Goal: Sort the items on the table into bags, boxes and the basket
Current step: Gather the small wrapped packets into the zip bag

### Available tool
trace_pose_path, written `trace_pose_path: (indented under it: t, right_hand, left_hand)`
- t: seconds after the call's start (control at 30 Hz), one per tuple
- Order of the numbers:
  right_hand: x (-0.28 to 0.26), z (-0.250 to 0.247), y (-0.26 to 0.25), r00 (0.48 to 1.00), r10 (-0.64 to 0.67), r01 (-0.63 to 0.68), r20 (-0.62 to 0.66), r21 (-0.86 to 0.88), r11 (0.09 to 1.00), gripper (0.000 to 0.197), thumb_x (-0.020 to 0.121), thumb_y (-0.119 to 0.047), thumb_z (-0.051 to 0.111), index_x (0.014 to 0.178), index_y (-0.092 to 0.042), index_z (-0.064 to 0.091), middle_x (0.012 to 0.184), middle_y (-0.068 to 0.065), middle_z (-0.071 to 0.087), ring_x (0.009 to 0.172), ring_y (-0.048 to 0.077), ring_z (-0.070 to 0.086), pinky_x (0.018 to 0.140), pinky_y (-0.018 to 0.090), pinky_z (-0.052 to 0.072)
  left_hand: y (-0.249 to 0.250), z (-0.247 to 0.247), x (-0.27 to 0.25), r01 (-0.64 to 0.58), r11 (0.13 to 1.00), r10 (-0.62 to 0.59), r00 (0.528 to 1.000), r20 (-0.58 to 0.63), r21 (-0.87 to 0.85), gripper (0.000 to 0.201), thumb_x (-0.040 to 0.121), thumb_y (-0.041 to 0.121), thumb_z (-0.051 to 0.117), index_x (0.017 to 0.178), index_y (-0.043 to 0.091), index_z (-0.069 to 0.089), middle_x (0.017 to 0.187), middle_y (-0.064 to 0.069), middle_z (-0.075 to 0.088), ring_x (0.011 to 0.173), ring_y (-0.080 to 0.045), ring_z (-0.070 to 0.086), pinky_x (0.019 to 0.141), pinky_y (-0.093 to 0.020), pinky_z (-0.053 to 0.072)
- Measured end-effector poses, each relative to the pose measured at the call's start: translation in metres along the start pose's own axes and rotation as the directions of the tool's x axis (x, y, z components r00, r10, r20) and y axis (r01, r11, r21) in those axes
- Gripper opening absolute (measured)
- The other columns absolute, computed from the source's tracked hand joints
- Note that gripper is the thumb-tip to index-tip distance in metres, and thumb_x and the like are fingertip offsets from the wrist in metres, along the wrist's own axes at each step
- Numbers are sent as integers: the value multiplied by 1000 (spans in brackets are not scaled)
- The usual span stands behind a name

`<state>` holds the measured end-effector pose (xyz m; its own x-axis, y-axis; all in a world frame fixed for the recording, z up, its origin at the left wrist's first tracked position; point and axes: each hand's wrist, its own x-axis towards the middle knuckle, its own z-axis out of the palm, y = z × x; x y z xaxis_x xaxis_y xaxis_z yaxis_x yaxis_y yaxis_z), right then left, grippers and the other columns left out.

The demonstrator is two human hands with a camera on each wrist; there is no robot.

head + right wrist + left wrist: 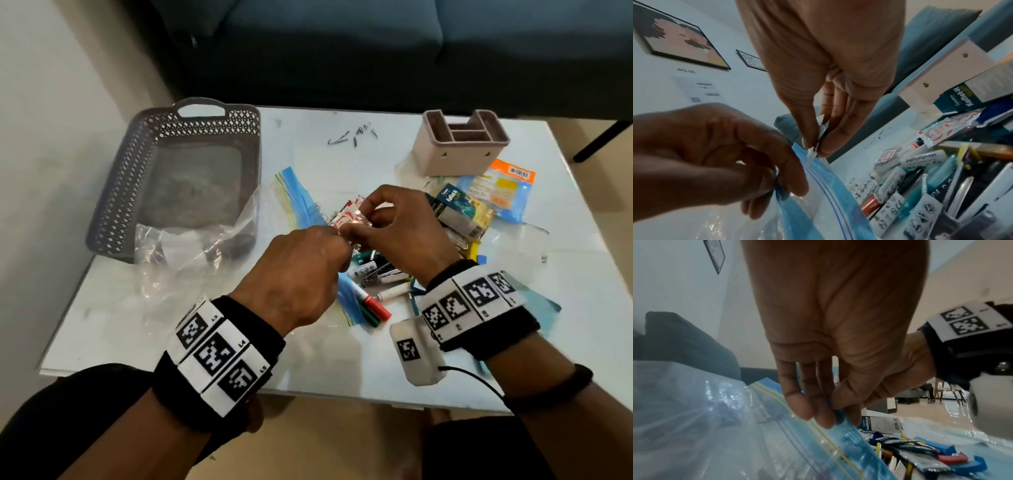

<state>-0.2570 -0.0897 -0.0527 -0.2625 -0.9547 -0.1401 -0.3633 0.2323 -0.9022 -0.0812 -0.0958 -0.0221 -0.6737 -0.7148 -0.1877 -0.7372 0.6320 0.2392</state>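
A clear zip bag with a blue top strip hangs between both hands over the middle of the table. My left hand pinches the blue edge of the strip between thumb and fingers. My right hand pinches the white end of the zip just beyond it. The left hand also shows in the right wrist view. The grey lattice basket stands at the back left with nothing in it. A beige compartment box stands at the back right.
Under the hands lie markers, a stapler and red-white sachets. A medicine carton and an orange-blue packet lie to the right. Another zip bag lies flat mid-table, with hairpins behind. A dark sofa stands beyond the table.
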Motion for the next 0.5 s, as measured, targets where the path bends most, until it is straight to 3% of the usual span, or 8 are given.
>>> trace_pose_path:
  t: [0.1, 0.2, 0.33, 0.4, 0.5]
  right_hand:
    - [3, 12, -1, 995, -22, 23, 92, -14, 1000, 24, 79, -13, 86, 89, -6, 65, 71, 12, 75, 63, 22, 75, 66, 42, 64]
    - [5, 20, -3, 975, -63, 81, 213, -75, 994, 19, 76, 2, 81, 89, -6, 70, 77, 10, 76, 64, 16, 73, 60, 28, 55]
    - [5, 22, -13, 886, -112, 189, 450, -131, 973, 22, 75, 13, 72, 87, -5, 78, 79, 5, 78, 70, 1, 70, 65, 12, 50]
    - [5, 19, -14, 881, -141, 197, 451, -80, 977, 20, 81, 10, 71, 87, -7, 78, 79, 6, 78, 73, 4, 72, 68, 16, 56]
    - [5, 5, -8, 952, -110, 98, 286, 57, 994, 18, 90, -4, 75, 108, 0, 75, 92, 16, 78, 85, 27, 78, 78, 38, 64]
  left_hand:
    - [-6, -5, -7, -32, 995, 30, 999, -22, -94, 21, 92, 16, 51, 101, 27, 67, 115, 6, 64, 104, -23, 62, 81, -40, 53]
    - [-11, -8, -11, -56, 986, 50, 998, -44, -156, 23, 88, 13, 49, 97, 26, 67, 104, 6, 66, 95, -23, 64, 77, -44, 55]
    - [-18, -14, -12, -49, 980, 37, 997, -63, -191, 23, 87, 18, 49, 89, 25, 71, 94, 4, 68, 85, -22, 65, 74, -43, 56]
    - [-19, -16, -12, -34, 980, 14, 995, -100, -196, 29, 83, 25, 42, 89, 26, 71, 92, 5, 66, 84, -22, 64, 73, -44, 56]
    - [-16, -17, -5, 7, 984, -33, 989, -142, -179, 32, 85, 26, 41, 91, 28, 73, 95, 5, 66, 89, -25, 65, 76, -46, 55]
